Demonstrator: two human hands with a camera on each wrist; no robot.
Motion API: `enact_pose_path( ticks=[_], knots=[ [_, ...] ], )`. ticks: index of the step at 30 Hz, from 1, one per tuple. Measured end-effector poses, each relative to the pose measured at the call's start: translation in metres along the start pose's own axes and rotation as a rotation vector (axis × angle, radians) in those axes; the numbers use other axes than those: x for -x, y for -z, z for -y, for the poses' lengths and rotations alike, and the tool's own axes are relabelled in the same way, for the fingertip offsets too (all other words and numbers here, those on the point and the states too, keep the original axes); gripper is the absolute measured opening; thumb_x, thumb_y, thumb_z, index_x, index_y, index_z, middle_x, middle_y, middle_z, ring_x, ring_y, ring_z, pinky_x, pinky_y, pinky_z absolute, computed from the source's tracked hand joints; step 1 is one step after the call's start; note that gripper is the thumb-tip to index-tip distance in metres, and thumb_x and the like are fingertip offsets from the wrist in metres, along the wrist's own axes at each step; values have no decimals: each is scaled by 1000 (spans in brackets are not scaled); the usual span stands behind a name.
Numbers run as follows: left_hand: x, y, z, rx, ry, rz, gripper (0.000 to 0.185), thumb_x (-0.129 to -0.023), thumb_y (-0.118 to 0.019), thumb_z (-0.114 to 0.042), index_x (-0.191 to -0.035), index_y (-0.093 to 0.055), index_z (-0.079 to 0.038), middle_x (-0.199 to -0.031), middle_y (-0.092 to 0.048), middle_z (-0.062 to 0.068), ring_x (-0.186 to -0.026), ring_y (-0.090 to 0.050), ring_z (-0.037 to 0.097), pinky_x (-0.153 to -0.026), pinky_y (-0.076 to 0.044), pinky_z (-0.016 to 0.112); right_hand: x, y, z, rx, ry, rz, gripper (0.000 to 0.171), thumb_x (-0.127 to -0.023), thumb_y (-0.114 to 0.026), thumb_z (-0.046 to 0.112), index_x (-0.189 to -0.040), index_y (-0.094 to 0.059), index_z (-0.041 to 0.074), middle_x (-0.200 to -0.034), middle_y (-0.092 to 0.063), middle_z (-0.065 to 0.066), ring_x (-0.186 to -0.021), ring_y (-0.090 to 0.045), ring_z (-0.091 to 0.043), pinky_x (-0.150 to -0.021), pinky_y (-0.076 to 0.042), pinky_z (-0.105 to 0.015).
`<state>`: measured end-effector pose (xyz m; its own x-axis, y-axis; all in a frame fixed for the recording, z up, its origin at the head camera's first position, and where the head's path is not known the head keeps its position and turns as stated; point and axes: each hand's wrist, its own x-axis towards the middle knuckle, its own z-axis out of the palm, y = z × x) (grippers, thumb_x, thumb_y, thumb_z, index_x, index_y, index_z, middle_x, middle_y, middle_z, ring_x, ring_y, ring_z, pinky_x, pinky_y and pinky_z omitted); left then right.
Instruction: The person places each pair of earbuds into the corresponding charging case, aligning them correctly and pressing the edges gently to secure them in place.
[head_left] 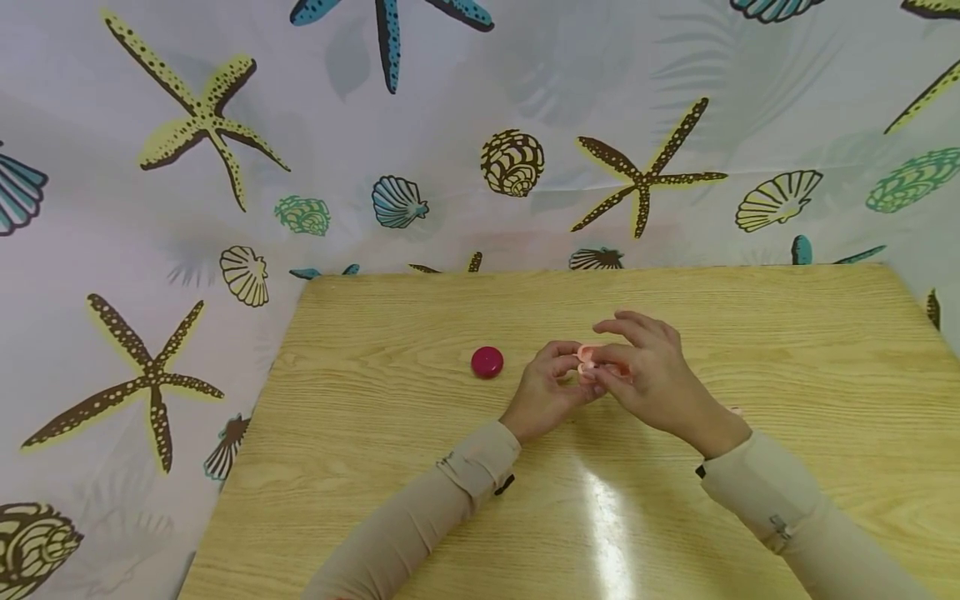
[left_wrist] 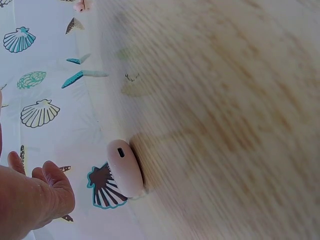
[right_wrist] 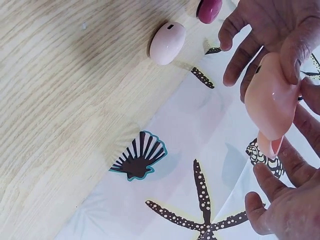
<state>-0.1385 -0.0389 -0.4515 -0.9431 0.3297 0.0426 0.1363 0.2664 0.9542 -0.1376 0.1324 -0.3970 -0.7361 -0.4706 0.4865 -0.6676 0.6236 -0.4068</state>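
Both hands meet at the middle of the wooden table [head_left: 390,333]. Between them they hold a small peach soft cover [head_left: 587,357], raised a little off the wood. In the right wrist view the peach cover [right_wrist: 272,100] is pinched by fingers of my left hand [right_wrist: 270,30] from above and my right hand [right_wrist: 285,200] from below. My left hand [head_left: 551,387] curls on its left side and my right hand [head_left: 652,375] on its right, upper fingers spread. A pale pink egg-shaped case [right_wrist: 167,42] with a small slot lies on the table; the left wrist view shows the case [left_wrist: 125,167] too.
A round magenta cap [head_left: 487,362] lies on the table left of my hands, also seen as the cap [right_wrist: 209,10] beyond the case. A cloth printed with starfish and shells [head_left: 225,167] hangs behind and beside the table. A small pink bit [head_left: 736,410] peeks out by my right wrist.
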Motion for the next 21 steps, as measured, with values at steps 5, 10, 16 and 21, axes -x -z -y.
enact_pose_path(
  ticks=[5, 10, 16, 21],
  knots=[
    [0, -1, 0, 3, -3, 1, 28, -84, -73, -25, -108, -72, -11, -130, -52, 0, -125, -46, 15, -103, -46, 46, 2, 1, 0, -3, 1, 3, 17, -72, -81, 7, -87, -75, 6, -115, -66, -17, -121, -49, -42, -96, -30, -67],
    [0, -1, 0, 3, -2, 3, 26, -84, -73, -25, -106, -72, -11, -130, -52, 0, -125, -46, 14, -102, -46, 46, 3, 1, -1, 5, 9, -1, 17, -72, -80, 6, -87, -75, 6, -116, -66, -17, -120, -50, -42, -95, -31, -67],
    [-1, -2, -1, 1, 19, 2, 25, -84, -73, -25, -105, -72, -10, -132, -51, 0, -126, -46, 16, -103, -45, 47, 7, 4, -3, -48, 9, -52, 18, -73, -77, 1, -90, -72, 6, -118, -64, -20, -120, -49, -44, -96, -29, -68],
    [0, -1, -2, -3, 19, 13, 29, -85, -72, -24, -108, -70, -6, -135, -50, 3, -128, -46, 21, -104, -44, 49, 10, 14, -8, -64, -7, -126, 17, -73, -75, 0, -89, -70, 2, -116, -63, -22, -118, -50, -44, -97, -29, -68]
  ],
)
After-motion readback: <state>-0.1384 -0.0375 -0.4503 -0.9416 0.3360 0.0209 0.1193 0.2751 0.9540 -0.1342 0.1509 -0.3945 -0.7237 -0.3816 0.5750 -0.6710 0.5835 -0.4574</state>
